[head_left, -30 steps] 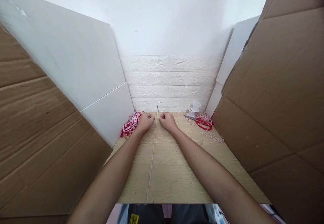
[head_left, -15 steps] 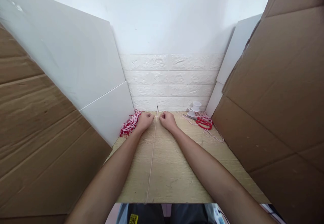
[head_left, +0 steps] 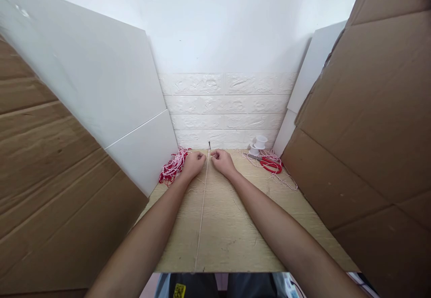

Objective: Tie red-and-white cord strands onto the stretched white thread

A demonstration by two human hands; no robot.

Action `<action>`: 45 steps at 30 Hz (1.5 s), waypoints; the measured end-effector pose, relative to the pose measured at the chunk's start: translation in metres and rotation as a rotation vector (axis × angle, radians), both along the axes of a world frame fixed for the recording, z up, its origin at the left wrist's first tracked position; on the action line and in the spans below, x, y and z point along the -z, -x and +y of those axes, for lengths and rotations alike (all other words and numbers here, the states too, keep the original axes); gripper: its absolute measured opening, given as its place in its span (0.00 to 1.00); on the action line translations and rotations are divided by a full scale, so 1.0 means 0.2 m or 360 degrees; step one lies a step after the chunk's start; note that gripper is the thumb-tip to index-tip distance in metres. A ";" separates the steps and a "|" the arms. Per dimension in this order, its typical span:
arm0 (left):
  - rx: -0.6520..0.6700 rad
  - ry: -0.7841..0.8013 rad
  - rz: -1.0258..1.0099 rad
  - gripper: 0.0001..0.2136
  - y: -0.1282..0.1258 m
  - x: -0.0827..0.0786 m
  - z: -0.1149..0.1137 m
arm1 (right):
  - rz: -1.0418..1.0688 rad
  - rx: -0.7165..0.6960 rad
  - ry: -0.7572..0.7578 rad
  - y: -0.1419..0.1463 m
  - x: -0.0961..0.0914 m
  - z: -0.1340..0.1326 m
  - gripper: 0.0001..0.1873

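Observation:
A pale cord (head_left: 203, 208) runs taut from a dark nail (head_left: 209, 144) at the back of the wooden table to its front edge. Close to the nail, my left hand (head_left: 194, 164) is closed in a pinch just left of the cord. On the other side my right hand (head_left: 222, 161) pinches too, thumb and forefinger together. A thin white thread crosses the cord between the fingertips; it is so fine that its ends are hidden in the fingers.
Beside my left hand lies a heap of red and pink-white braided cord (head_left: 173, 167). At the right are red-handled scissors (head_left: 270, 165), white spools (head_left: 260, 142) and tangled cord. Cardboard panels (head_left: 363, 123) flank the wooden table (head_left: 232, 244); a white brick-pattern wall (head_left: 198, 105) stands behind.
My fingertips have shifted slightly, the left hand a little closer to the cord. The hands stay on either side of it, and the other things lie as before.

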State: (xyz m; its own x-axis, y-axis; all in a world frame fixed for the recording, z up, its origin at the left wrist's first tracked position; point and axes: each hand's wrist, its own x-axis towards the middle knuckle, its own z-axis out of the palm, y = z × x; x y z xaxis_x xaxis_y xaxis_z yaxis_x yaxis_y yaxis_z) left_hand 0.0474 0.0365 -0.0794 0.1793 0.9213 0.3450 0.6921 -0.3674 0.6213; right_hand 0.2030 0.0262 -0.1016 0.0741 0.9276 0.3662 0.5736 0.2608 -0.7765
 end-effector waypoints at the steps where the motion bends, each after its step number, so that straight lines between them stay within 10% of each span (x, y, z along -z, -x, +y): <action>1: 0.0006 -0.0003 0.0002 0.12 0.00 0.00 0.00 | -0.0019 -0.0011 -0.0004 0.00 0.00 0.00 0.12; 26: 0.0018 -0.0035 0.0090 0.11 -0.01 0.02 0.01 | 0.0487 -0.0033 -0.0044 -0.02 -0.01 -0.01 0.14; 35: -0.0010 0.0029 0.0109 0.10 -0.01 0.00 0.00 | 0.0650 -0.0043 -0.0444 -0.04 -0.36 -0.12 0.23; 40: 0.0015 -0.0011 0.0077 0.10 -0.01 0.01 0.00 | 0.0297 -0.0443 0.0084 -0.08 -0.46 -0.20 0.32; 45: -0.0056 -0.0032 0.0064 0.12 -0.02 0.03 0.02 | 0.0081 -0.0510 0.0958 -0.15 -0.31 -0.29 0.37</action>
State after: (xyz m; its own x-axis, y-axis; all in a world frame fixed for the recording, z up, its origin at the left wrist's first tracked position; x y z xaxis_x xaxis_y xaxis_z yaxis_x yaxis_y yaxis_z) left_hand 0.0509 0.0397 -0.0849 0.1608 0.9202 0.3570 0.7290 -0.3545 0.5856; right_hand 0.2327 -0.0319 -0.0386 -0.2347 0.9475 -0.2170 0.4992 -0.0741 -0.8633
